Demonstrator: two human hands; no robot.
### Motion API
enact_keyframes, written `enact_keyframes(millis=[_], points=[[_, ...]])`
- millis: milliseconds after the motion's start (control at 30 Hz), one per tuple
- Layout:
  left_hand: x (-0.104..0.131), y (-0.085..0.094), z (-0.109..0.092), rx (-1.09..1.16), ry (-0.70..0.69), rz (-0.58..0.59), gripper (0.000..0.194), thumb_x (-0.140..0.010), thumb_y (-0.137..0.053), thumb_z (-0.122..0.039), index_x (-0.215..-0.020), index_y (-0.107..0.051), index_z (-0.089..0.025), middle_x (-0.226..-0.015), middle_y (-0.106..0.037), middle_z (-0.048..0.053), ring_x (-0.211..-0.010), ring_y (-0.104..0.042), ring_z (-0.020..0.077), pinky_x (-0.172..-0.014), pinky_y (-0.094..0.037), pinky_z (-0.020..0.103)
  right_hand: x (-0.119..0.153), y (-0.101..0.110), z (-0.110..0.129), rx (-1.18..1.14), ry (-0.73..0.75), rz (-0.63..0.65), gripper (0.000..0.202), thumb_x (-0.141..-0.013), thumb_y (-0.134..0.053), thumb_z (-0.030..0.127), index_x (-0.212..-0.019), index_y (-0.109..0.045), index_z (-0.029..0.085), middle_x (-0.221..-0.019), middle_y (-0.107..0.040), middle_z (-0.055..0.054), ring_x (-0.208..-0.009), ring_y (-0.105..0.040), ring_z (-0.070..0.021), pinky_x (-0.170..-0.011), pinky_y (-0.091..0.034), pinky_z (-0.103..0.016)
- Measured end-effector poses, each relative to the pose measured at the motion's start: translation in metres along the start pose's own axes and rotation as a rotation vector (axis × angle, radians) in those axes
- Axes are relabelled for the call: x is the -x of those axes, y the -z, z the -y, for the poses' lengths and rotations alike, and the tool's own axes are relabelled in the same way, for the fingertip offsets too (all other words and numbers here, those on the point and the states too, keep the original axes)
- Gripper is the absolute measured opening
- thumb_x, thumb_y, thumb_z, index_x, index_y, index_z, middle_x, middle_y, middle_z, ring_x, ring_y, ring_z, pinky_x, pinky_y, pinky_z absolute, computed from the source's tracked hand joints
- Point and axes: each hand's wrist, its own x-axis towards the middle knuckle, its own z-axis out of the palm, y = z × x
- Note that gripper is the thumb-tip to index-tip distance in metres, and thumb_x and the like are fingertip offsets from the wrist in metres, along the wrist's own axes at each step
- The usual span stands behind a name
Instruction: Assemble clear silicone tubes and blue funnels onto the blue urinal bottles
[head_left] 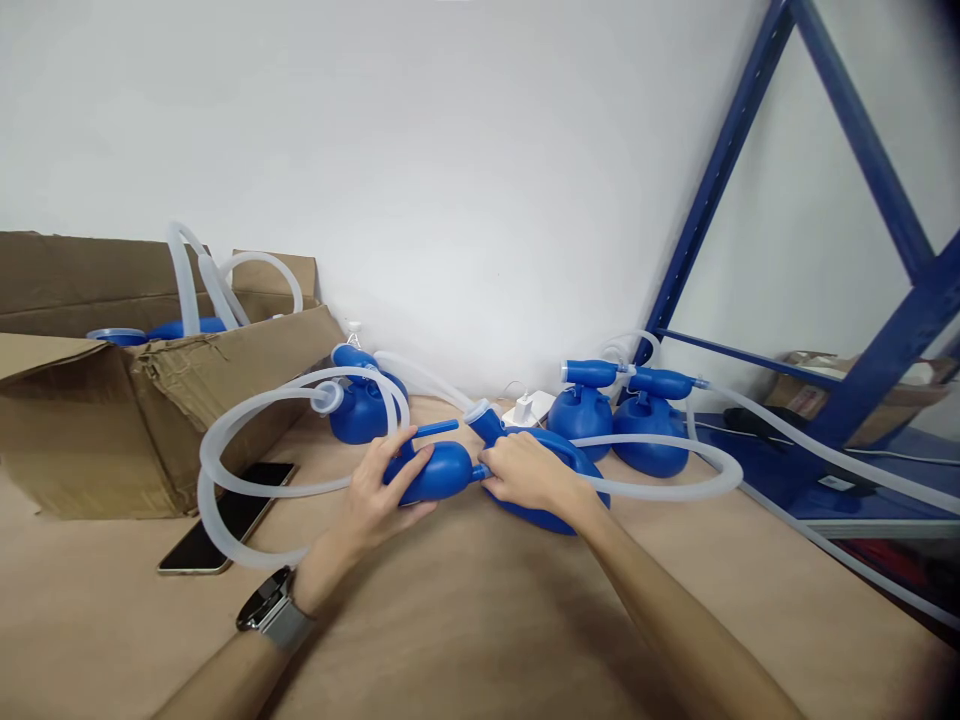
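My left hand (pixel 379 490) is wrapped round a blue bulb-shaped piece (pixel 444 472), its narrow tip pointing right. At that tip my right hand (pixel 525 472) is closed, its fingers pinched at the joint between the tip and a translucent tube (pixel 675 490) that shows again to the right. Behind and under my right hand lies a large blue container (pixel 544 518) with a handle and a capped neck (pixel 484 420). Another translucent tube (pixel 217 470) loops left of my left hand. A blue strip (pixel 436 428) shows just above the bulb piece.
An open cardboard box (pixel 82 430) with tubes and blue parts stands left, a black phone (pixel 232 520) before it. Blue containers stand back left (pixel 360 412) and back right (pixel 649 435). A white charger (pixel 525 408) sits near the wall; a blue metal rack (pixel 720 170) rises right.
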Motion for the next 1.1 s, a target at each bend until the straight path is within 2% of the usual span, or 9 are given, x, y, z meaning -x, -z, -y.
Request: enact_keyframes(millis=[133,233,300,400,533,667,767,900,1100], points=[[-0.006,0.003,-0.001,-0.037,-0.05,0.002,0.054,-0.093,-0.066,-0.049,-0.141,-0.055,-0.027,-0.137,-0.059,0.019,-0.109,-0.062,0.0311,-0.091,-0.054,0.045,-0.002,-0.005,0.003,-0.008,0.026,-0.002,0.024,-0.089,-0.056,0.02,-0.095,-0.078,0.015,-0.091,-0.079,-0.015,-0.087,-0.074,-0.0298,-0.073,-0.045,-0.032],[-0.013,0.005,-0.002,-0.073,-0.092,-0.042,0.052,-0.096,-0.06,-0.052,-0.139,-0.057,-0.023,-0.132,-0.063,0.02,-0.103,-0.062,0.0305,-0.086,-0.054,0.044,-0.004,-0.008,0.006,-0.011,0.028,-0.006,0.025,-0.09,-0.056,0.021,-0.099,-0.079,0.014,-0.093,-0.079,-0.015,-0.088,-0.074,-0.0305,-0.074,-0.047,-0.032],[-0.017,0.008,-0.003,-0.108,-0.133,-0.045,0.051,-0.097,-0.06,-0.049,-0.138,-0.058,-0.02,-0.13,-0.064,0.022,-0.101,-0.062,0.0304,-0.081,-0.055,0.042,-0.006,-0.01,0.008,-0.027,0.025,-0.011,0.026,-0.09,-0.056,0.021,-0.102,-0.078,0.014,-0.095,-0.079,-0.015,-0.089,-0.074,-0.0304,-0.075,-0.048,-0.032],[-0.02,0.011,0.0,-0.142,-0.175,0.033,0.047,-0.095,-0.063,-0.041,-0.137,-0.059,-0.02,-0.131,-0.064,0.021,-0.097,-0.062,0.0288,-0.077,-0.055,0.039,-0.011,-0.014,0.01,-0.075,0.003,-0.002,0.026,-0.089,-0.057,0.021,-0.104,-0.078,0.016,-0.1,-0.078,-0.013,-0.094,-0.074,-0.0293,-0.077,-0.048,-0.031],[-0.017,0.008,0.009,-0.113,-0.07,0.091,0.049,-0.094,-0.065,-0.041,-0.137,-0.058,-0.021,-0.137,-0.061,0.02,-0.1,-0.063,0.0293,-0.083,-0.058,0.042,-0.013,-0.011,0.002,-0.15,0.034,-0.029,0.027,-0.095,-0.057,0.025,-0.118,-0.07,0.018,-0.104,-0.077,-0.011,-0.098,-0.072,-0.0281,-0.083,-0.049,-0.033],[-0.009,0.007,0.02,-0.07,0.037,0.082,0.052,-0.092,-0.067,-0.042,-0.14,-0.055,-0.023,-0.141,-0.057,0.019,-0.108,-0.064,0.0303,-0.088,-0.059,0.044,0.0,0.003,-0.024,-0.368,0.094,-0.114,0.04,-0.093,-0.066,0.037,-0.13,-0.06,0.023,-0.123,-0.07,-0.009,-0.111,-0.066,-0.0259,-0.094,-0.049,-0.036],[-0.003,0.011,0.026,-0.051,0.086,0.085,0.056,-0.091,-0.07,-0.044,-0.14,-0.054,-0.023,-0.14,-0.055,0.019,-0.117,-0.062,0.0334,-0.093,-0.058,0.047,0.011,0.015,-0.044,-0.527,0.034,-0.05,0.046,-0.093,-0.066,0.044,-0.133,-0.059,0.024,-0.116,-0.071,-0.008,-0.104,-0.067,-0.0247,-0.09,-0.05,-0.035],[0.0,0.016,0.024,-0.045,0.111,0.063,0.054,-0.09,-0.071,-0.044,-0.138,-0.057,-0.023,-0.14,-0.055,0.019,-0.114,-0.064,0.0334,-0.091,-0.059,0.048,0.016,0.022,-0.047,-0.562,0.019,0.078,0.035,-0.1,-0.053,0.049,-0.118,-0.067,0.022,-0.094,-0.073,-0.005,-0.089,-0.068,-0.0229,-0.078,-0.048,-0.032],[0.002,0.014,0.016,-0.045,0.167,0.0,0.053,-0.089,-0.073,-0.042,-0.136,-0.056,-0.025,-0.14,-0.054,0.017,-0.118,-0.063,0.034,-0.091,-0.06,0.047,0.01,0.023,-0.021,-0.248,0.012,-0.043,0.038,-0.107,-0.04,0.046,-0.095,-0.065,0.02,-0.089,-0.071,-0.007,-0.082,-0.067,-0.0238,-0.071,-0.041,-0.032]])
